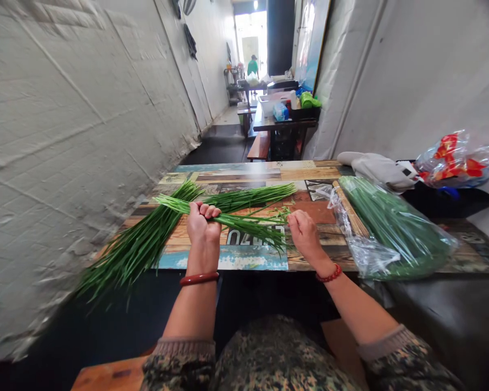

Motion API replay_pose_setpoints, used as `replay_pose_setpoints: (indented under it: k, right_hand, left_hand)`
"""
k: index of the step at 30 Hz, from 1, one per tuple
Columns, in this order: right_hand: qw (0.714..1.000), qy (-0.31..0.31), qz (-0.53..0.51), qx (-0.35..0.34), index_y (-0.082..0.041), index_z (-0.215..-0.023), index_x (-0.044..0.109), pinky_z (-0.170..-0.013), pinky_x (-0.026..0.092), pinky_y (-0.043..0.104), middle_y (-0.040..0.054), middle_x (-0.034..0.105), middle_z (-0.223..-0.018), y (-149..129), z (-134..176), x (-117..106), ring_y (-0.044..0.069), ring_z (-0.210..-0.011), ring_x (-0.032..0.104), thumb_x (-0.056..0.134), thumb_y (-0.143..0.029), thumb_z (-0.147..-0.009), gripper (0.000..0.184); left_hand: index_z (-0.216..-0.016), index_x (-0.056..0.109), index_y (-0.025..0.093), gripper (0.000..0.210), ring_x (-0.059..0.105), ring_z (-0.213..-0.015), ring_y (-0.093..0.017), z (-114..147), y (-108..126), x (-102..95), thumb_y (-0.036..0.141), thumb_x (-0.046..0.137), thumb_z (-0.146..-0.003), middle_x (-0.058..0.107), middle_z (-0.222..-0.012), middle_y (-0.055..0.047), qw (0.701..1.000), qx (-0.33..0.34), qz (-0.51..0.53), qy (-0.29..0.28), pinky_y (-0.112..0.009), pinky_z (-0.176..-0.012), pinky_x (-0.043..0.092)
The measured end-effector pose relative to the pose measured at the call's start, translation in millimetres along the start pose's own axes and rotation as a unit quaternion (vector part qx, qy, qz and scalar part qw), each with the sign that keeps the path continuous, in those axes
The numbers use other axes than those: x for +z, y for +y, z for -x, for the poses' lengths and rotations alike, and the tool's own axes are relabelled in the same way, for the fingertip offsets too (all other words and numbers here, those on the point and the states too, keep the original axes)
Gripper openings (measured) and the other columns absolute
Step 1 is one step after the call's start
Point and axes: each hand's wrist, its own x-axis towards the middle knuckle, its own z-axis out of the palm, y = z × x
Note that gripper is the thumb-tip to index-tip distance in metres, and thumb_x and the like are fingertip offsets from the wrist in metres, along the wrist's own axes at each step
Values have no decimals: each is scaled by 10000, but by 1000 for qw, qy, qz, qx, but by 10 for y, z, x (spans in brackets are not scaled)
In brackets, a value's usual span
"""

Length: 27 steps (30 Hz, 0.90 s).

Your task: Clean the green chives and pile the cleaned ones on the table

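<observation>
Wrapped in a fist, my left hand (204,224) grips a bunch of garlic chives (250,225) above the table, pale stem ends to the left and green leaves to the right. My right hand (305,232) is closed in a pinch by the leaf tips; whatever its fingers hold is hidden. Small green scraps (281,213) lie just left of it. A large pile of chives (140,241) spreads left of my left hand, its leaves hanging over the table's near edge. Another bunch (255,195) lies flat behind the held one.
On the patchwork-wood table (228,255), a clear plastic bag of greens (403,228) sits at right, beside a brown straw bundle (350,210). Behind it are a white cap (377,168) and a red-printed plastic bag (452,160). A wall (65,136) runs along the left. A person in green (252,66) is far off.
</observation>
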Motion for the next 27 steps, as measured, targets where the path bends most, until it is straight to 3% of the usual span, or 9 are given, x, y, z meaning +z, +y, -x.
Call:
replay_pose_setpoints:
  k: [5,9,12,14,19,23,27]
  right_hand:
    - [996,8,93,0,-225,-668,460,-720,372,341,40,542,-699,190,14,-2,205,-728,488,409,-289,-966,309]
    - [1000,-7,19,15,-213,-641,489,-775,415,352,41,600,-746,385,-44,-48,197,-771,544,530,-346,-908,301]
    - [994,9,-89,58,-191,-812,581,-763,462,343,77,644,-950,417,-116,-94,203,-874,588,546,-392,-885,216]
    - [988,7,-133,77,-181,-1001,598,-748,482,335,96,638,-1044,363,-153,-130,200,-905,602,473,-395,-925,260]
    - [990,-74,-119,-16,-202,-1145,573,-907,446,391,93,659,-1089,128,-182,-161,223,-1033,587,406,-368,-972,292]
    - [992,-109,15,-68,-205,-948,612,-835,405,367,76,657,-937,35,-182,-112,225,-923,559,416,-360,-976,252]
    - [984,-110,104,-91,-210,-701,554,-743,347,341,49,594,-731,53,-153,-55,207,-779,511,399,-359,-985,357]
  left_hand:
    - [-705,362,197,299,248,-338,-32,-74,35,42,285,370,-991,215,-462,120,1000,20,0,11,-169,-399,252]
    - [-703,354,201,303,259,-340,-33,-172,107,33,313,393,-982,236,-470,119,999,46,-3,16,-170,-404,263]
    - [-715,366,201,291,268,-342,-34,-209,116,35,320,405,-978,247,-471,119,999,51,-5,7,-173,-408,268]
    - [-719,370,201,288,269,-342,-35,-212,101,48,323,407,-978,242,-468,121,999,48,-6,8,-173,-408,268]
    - [-714,369,198,296,259,-340,-34,-181,48,100,295,357,-994,231,-457,120,999,28,4,21,-173,-404,255]
    - [-717,376,196,304,263,-341,-32,-170,32,104,323,363,-993,240,-464,118,1000,19,6,17,-170,-401,260]
    - [-711,378,198,312,260,-341,-40,-188,31,65,333,363,-992,241,-465,112,1000,26,8,16,-174,-394,268]
